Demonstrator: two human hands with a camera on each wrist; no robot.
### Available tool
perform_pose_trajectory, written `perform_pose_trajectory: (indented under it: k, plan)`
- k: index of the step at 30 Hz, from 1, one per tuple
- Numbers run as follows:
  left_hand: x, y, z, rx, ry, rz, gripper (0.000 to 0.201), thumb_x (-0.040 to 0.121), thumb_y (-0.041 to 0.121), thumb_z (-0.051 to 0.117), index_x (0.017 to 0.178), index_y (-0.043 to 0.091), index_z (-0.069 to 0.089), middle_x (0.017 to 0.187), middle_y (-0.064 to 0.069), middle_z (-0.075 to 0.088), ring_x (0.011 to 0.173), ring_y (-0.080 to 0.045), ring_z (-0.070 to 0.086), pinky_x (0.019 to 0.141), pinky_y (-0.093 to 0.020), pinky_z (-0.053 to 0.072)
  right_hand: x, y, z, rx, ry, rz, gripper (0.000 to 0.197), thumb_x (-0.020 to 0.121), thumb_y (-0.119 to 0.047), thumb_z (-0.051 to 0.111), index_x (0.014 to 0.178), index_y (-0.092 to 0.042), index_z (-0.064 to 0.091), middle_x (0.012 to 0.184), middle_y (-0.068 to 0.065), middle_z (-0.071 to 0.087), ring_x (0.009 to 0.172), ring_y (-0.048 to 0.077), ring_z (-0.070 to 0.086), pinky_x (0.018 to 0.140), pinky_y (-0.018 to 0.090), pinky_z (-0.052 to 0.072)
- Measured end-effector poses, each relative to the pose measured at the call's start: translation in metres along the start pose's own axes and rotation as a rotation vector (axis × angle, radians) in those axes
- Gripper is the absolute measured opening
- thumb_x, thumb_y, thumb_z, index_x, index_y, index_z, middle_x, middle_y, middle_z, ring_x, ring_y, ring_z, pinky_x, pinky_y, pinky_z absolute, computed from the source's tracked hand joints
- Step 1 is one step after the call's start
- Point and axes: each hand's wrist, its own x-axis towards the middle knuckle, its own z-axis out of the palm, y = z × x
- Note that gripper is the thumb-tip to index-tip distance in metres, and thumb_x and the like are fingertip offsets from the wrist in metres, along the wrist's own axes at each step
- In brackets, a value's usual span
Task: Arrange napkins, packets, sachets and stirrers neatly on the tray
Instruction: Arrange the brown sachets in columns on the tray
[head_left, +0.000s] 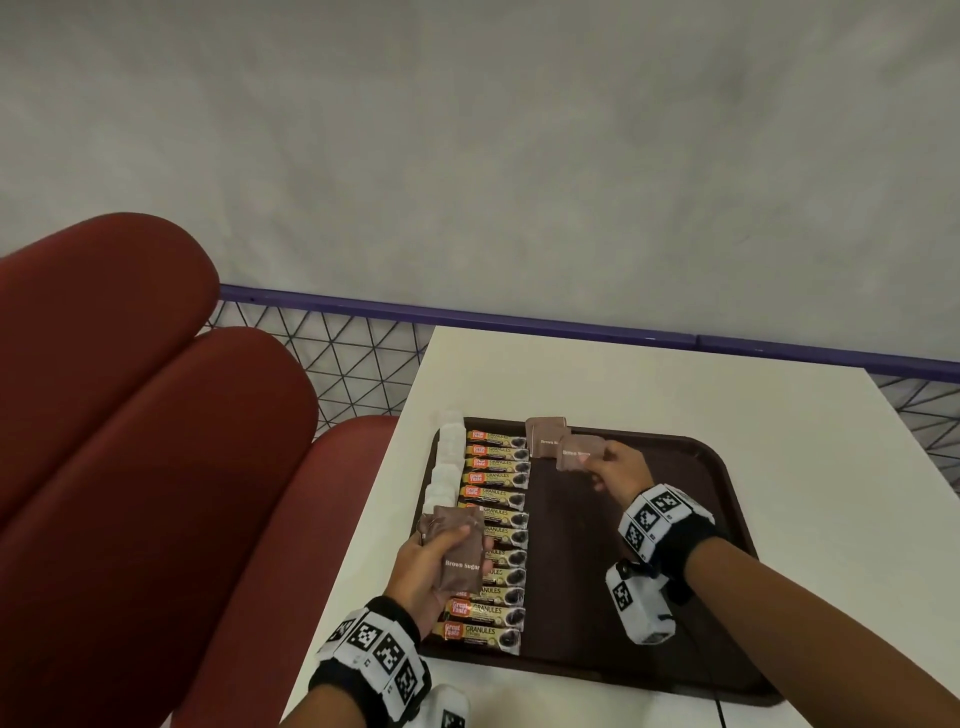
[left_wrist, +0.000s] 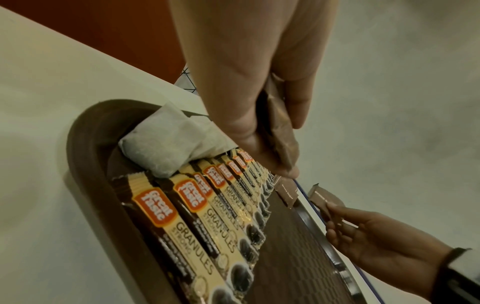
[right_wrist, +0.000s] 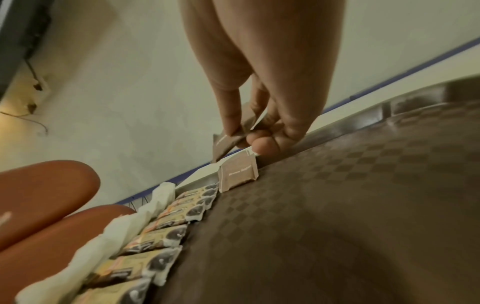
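Brown sugar sachet (head_left: 577, 459), flat square paper, pinched in right hand (head_left: 618, 470) fingers (right_wrist: 228, 115) just above tray (head_left: 724, 499) far edge, beside another sachet (head_left: 544, 439) propped on the far rim. Left hand (head_left: 431, 566) clamps a sachet stack (head_left: 457, 551) over the coffee stick packets (head_left: 496, 535), glossy, lined in a column. White napkins (head_left: 447, 462) along left rim. Tray dark brown, checker-textured, on white worktop (head_left: 649, 384).
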Motion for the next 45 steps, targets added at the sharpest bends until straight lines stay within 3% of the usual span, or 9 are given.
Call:
perform_pose_trajectory:
  k: [6, 9, 12, 16, 21, 25, 29, 40, 45]
  plan:
    - [0.001, 0.004, -0.004, -0.05, -0.043, -0.04, 0.049, 0.078, 0.009, 0.057, 0.125, -0.002, 0.051, 0.093, -0.025, 0.063, 0.071, -0.031, 0.062, 0.056, -0.032, 0.056, 0.019, -0.004, 0.023, -0.096, 0.042, -0.003, 0.014, 0.078, -0.002, 0.066, 0.088, -0.006, 0.058, 0.085, 0.012, 0.06, 0.074, 0.024, 0.055, 0.07, 0.032, 0.045]
    - [0.004, 0.005, -0.007, -0.073, -0.074, -0.045, 0.053, 0.074, 0.007, 0.055, 0.126, -0.003, 0.049, 0.097, -0.025, 0.061, 0.076, -0.031, 0.061, 0.063, -0.034, 0.056, 0.026, -0.004, 0.032, -0.141, 0.061, 0.003, 0.015, 0.08, -0.001, 0.063, 0.094, 0.0, 0.058, 0.088, 0.011, 0.056, 0.08, 0.022, 0.051, 0.069, 0.026, 0.038]
    - [0.006, 0.006, -0.011, -0.086, -0.087, -0.041, 0.056, 0.072, 0.003, 0.052, 0.127, -0.004, 0.048, 0.102, -0.027, 0.058, 0.083, -0.032, 0.06, 0.067, -0.036, 0.056, 0.032, -0.003, 0.038, -0.198, 0.071, 0.026, 0.01, 0.084, -0.003, 0.059, 0.087, -0.008, 0.051, 0.092, 0.012, 0.054, 0.08, 0.022, 0.049, 0.062, 0.025, 0.036]
    - [0.005, 0.009, -0.014, -0.053, -0.075, -0.036, 0.057, 0.067, 0.002, 0.054, 0.124, -0.005, 0.051, 0.108, -0.031, 0.059, 0.085, -0.034, 0.06, 0.068, -0.037, 0.057, 0.037, 0.001, 0.045, -0.262, 0.087, 0.016, 0.013, 0.085, -0.003, 0.058, 0.086, -0.008, 0.046, 0.098, 0.018, 0.056, 0.081, 0.024, 0.05, 0.067, 0.027, 0.037]
    - [0.009, 0.008, -0.019, -0.015, -0.016, -0.031, 0.034, 0.087, -0.005, 0.046, 0.12, -0.007, 0.054, 0.115, -0.035, 0.06, 0.086, -0.038, 0.064, 0.078, -0.041, 0.054, 0.04, 0.002, 0.049, -0.402, 0.113, -0.015, 0.024, 0.082, -0.013, 0.067, 0.085, -0.009, 0.044, 0.111, 0.019, 0.057, 0.101, 0.034, 0.057, 0.078, 0.035, 0.044]
    - [0.009, 0.008, -0.015, 0.03, 0.032, -0.025, 0.032, 0.088, -0.001, 0.053, 0.12, -0.004, 0.054, 0.114, -0.031, 0.062, 0.09, -0.036, 0.065, 0.069, -0.038, 0.058, 0.04, 0.002, 0.047, -0.346, 0.129, 0.001, 0.027, 0.079, -0.013, 0.071, 0.089, -0.007, 0.046, 0.114, 0.019, 0.053, 0.102, 0.035, 0.056, 0.081, 0.036, 0.045]
    - [0.005, 0.008, -0.009, 0.067, 0.081, -0.017, 0.032, 0.086, 0.004, 0.06, 0.118, 0.002, 0.056, 0.113, -0.025, 0.064, 0.094, -0.035, 0.065, 0.056, -0.034, 0.059, 0.034, 0.002, 0.041, -0.313, 0.126, 0.008, 0.043, 0.079, -0.02, 0.072, 0.109, -0.001, 0.048, 0.118, 0.019, 0.049, 0.107, 0.034, 0.053, 0.088, 0.039, 0.045]
    - [-0.006, 0.002, 0.014, 0.097, 0.108, 0.045, 0.028, 0.083, 0.005, 0.065, 0.111, 0.007, 0.058, 0.106, -0.022, 0.067, 0.081, -0.034, 0.068, 0.051, -0.031, 0.058, -0.04, -0.001, 0.03, -0.134, -0.173, -0.192, 0.019, 0.086, -0.018, 0.063, 0.077, -0.02, 0.047, 0.083, -0.002, 0.054, 0.082, 0.014, 0.05, 0.064, 0.014, 0.038]
    - [-0.009, -0.003, 0.021, 0.119, 0.105, 0.073, 0.031, 0.083, 0.007, 0.065, 0.113, 0.005, 0.057, 0.107, -0.021, 0.067, 0.084, -0.033, 0.068, 0.051, -0.029, 0.057, -0.078, -0.009, 0.031, -0.003, -0.465, -0.17, 0.016, 0.086, -0.025, 0.064, 0.086, -0.017, 0.05, 0.079, -0.004, 0.053, 0.066, 0.008, 0.049, 0.054, 0.014, 0.042]
